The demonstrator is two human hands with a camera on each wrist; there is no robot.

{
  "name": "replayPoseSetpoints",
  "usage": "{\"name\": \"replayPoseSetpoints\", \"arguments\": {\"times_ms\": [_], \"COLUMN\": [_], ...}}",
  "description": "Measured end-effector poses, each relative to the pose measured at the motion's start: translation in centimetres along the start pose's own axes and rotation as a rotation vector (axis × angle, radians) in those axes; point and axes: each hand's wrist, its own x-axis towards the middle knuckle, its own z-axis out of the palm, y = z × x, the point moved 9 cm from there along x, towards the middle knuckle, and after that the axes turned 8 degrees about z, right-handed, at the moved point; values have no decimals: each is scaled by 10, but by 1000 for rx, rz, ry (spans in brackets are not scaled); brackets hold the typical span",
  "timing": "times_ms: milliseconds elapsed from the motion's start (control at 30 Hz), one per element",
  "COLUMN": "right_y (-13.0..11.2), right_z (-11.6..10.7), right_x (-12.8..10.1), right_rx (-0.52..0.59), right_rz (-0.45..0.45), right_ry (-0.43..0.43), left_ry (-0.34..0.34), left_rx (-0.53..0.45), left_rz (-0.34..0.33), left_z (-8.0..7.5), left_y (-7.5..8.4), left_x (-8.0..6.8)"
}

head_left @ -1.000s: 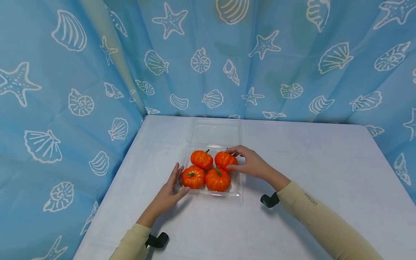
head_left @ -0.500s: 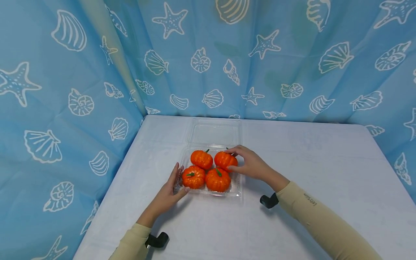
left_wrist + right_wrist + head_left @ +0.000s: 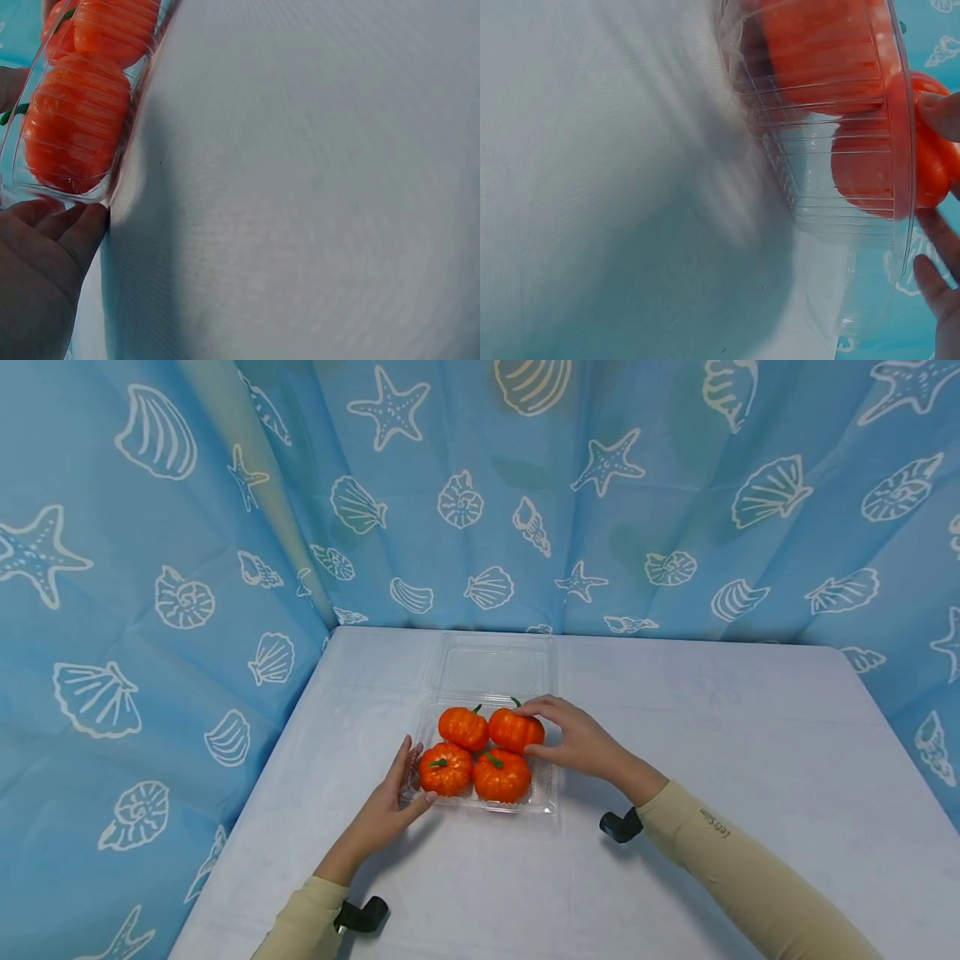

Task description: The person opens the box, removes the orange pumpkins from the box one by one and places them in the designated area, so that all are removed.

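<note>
from my remote post i see the right hand [image 3: 573, 739] pinching the far right pumpkin [image 3: 513, 732], squat, glossy, ribbed, in a clear plastic box [image 3: 543, 793] with ridged walls, lid [image 3: 495, 668] laid back. left hand [image 3: 386, 806] uncurled, fingers touching the box's left side. three more pumpkins [image 3: 502, 778], green-stemmed, sit alongside. white cloth [image 3: 712, 735] beneath.

Dressed in beige left sleeve [image 3: 303, 918] at lower left and matching right sleeve [image 3: 750, 877] at lower right, printed with small dark lettering [image 3: 715, 823]. Fitted with stubby black left wrist camera [image 3: 365, 915] and matching right wrist camera [image 3: 619, 827].
</note>
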Motion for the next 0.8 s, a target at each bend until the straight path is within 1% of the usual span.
{"name": "replayPoseSetpoints", "arguments": {"times_ms": [233,500,667,800], "right_y": [-5,-3,-3,-2], "right_z": [0,2,1,2], "right_x": [-1,-1,-1,-1], "right_rx": [-12,-24,-43,-30], "right_rz": [-16,-13,-2,-9], "right_ry": [-8,-6,-8,-17], "left_ry": [0,2,1,2], "left_rx": [-3,-2,-10,-17], "left_rz": [4,17,10,10], "left_z": [0,0,0,1], "left_y": [1,2,1,1], "left_x": [0,0,0,0]}}
